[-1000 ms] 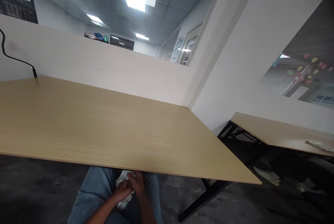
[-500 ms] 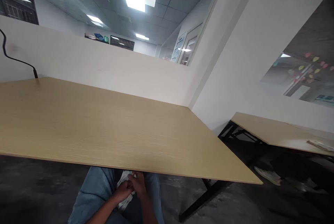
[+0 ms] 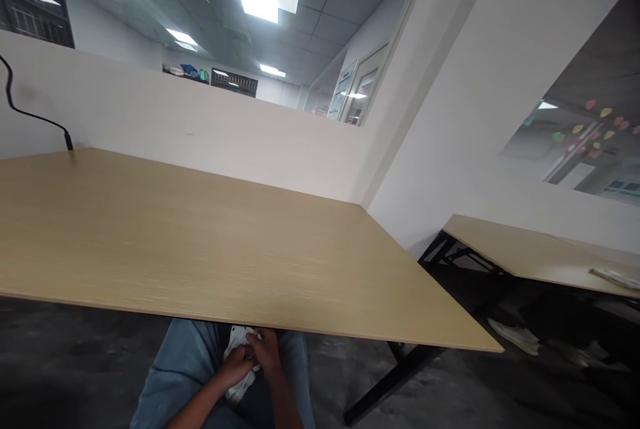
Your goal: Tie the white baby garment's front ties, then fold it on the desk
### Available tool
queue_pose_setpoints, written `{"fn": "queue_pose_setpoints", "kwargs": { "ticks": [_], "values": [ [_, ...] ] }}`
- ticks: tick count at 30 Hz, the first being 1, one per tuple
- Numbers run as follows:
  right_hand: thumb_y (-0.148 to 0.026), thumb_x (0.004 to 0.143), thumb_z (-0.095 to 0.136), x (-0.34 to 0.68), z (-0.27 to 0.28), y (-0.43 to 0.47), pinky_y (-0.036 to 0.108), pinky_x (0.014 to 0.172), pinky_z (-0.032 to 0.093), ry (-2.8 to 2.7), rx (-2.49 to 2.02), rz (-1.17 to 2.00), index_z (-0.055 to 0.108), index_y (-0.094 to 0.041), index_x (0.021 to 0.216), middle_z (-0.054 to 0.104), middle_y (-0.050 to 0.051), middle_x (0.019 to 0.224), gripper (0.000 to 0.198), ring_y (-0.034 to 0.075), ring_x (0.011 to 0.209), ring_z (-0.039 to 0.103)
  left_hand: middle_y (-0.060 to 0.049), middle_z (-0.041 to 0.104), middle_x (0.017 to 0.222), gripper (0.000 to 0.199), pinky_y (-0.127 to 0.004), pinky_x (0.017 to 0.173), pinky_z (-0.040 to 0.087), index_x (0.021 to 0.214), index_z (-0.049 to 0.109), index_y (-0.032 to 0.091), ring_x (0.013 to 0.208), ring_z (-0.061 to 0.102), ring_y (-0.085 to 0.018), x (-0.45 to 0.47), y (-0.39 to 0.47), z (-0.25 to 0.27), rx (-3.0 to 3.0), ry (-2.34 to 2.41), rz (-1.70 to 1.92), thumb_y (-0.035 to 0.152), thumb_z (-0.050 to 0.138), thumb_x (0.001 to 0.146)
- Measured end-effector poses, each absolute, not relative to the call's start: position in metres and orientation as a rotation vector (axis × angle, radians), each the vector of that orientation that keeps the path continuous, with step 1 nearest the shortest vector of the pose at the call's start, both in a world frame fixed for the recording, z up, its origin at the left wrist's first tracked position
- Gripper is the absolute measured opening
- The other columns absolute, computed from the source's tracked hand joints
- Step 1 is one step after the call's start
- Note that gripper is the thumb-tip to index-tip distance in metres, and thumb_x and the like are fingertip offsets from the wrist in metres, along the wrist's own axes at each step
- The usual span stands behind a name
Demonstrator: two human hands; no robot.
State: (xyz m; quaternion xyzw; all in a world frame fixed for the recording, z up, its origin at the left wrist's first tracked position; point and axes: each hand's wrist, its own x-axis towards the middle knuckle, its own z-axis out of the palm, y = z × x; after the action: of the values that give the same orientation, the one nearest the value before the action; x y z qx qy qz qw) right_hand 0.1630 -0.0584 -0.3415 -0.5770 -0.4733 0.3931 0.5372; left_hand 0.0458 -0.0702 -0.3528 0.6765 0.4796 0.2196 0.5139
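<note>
Below the wooden table (image 3: 210, 249), both hands' fingers (image 3: 250, 356) clutch a white cloth (image 3: 239, 386) on the lap

Nothing readable anywhere here. Coloured sticky notes (image 3: 595, 126) on the glass at the far right too small and blurry to make out any writing. Posters by the doorway (image 3: 345, 92) just pale smudges. No labels or brands on the wooden desk (image 3: 210, 256) or the white cloth (image 3: 239, 362).
</note>
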Motion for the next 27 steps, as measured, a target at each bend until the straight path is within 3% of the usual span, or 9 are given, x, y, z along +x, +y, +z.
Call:
{"fn": "queue_pose_setpoints", "kwargs": {
  "ticks": [12,20,27],
  "values": [
    [-0.038,0.057,0.075,0.1631,-0.3424,-0.0570,0.030,0.064,0.046,-1.105,-1.356,0.959,0.058,-0.019,0.054,0.062,0.004,0.062,0.026,0.021,0.068,0.058,-0.010,0.076,0.096,0.031,-0.040,0.091,0.050,0.082,0.068,0.018,0.105,0.067,-0.034,0.0456,-0.0683,-0.3588,1.622,1.136,0.536,0.043,0.055,0.070],
    [-0.033,0.058,0.069,0.1626,-0.3394,-0.0591,0.027,0.057,0.036,-1.162,-1.359,1.029,0.048,-0.019,0.050,0.046,-0.003,0.051,0.026,0.013,0.057,0.044,-0.012,0.078,0.098,0.027,-0.039,0.089,0.050,0.079,0.067,0.019,0.105,0.069,-0.035,0.0460,-0.0689,-0.3611,1.622,1.162,0.543,0.041,0.055,0.069],
    [-0.037,0.060,0.071,0.1607,-0.3340,-0.0608,0.025,0.054,0.034,-1.160,-1.347,1.033,0.045,-0.020,0.049,0.042,-0.004,0.048,0.033,0.012,0.054,0.040,-0.008,0.077,0.094,0.025,-0.037,0.091,0.049,0.078,0.068,0.018,0.104,0.068,-0.032,0.0474,-0.0699,-0.3551,1.602,1.149,0.512,0.037,0.054,0.071]
  ]
}}
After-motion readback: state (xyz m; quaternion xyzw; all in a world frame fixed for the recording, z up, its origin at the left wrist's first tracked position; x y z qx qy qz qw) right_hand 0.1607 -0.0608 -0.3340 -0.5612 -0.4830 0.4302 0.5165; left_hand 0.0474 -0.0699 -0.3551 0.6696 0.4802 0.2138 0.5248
